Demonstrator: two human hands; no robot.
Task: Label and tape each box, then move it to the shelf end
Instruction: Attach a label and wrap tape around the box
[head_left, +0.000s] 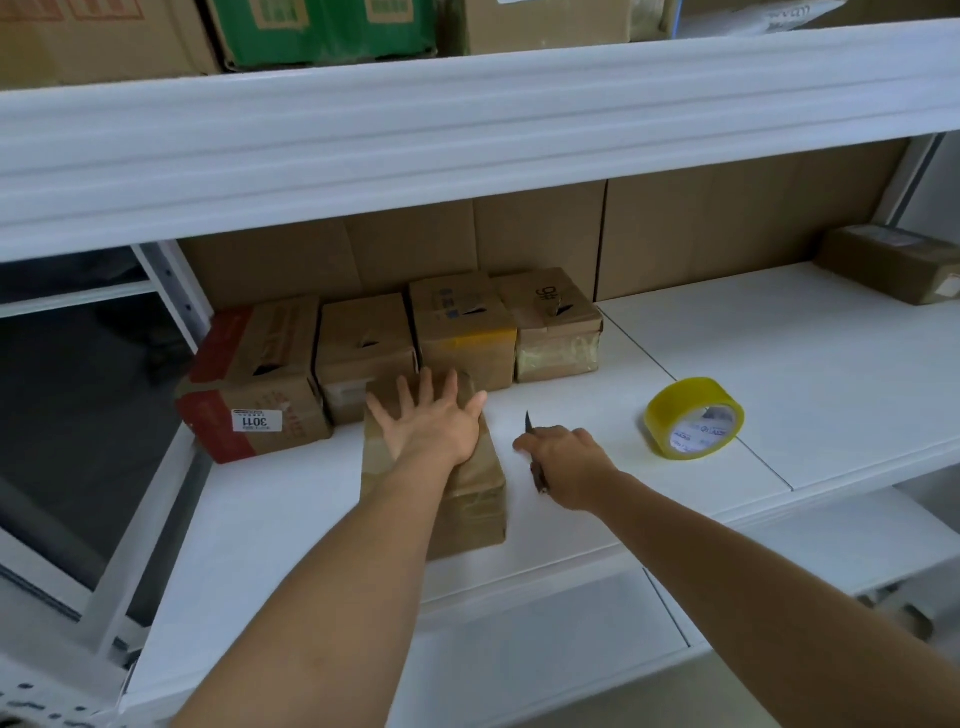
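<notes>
A brown taped box (467, 499) lies on the white shelf (779, 364), its long axis running away from the person, under the left hand (434, 423), whose straight, spread fingers press flat on its top. Just right of it, the right hand (563, 460) grips a small knife (535, 457), blade pointing away. Farther right stands a yellow tape roll (693, 418).

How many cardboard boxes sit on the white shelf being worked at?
6: four in a row at the back left, one brown box under the left hand, one at the far right end. Others may be hidden.
</notes>
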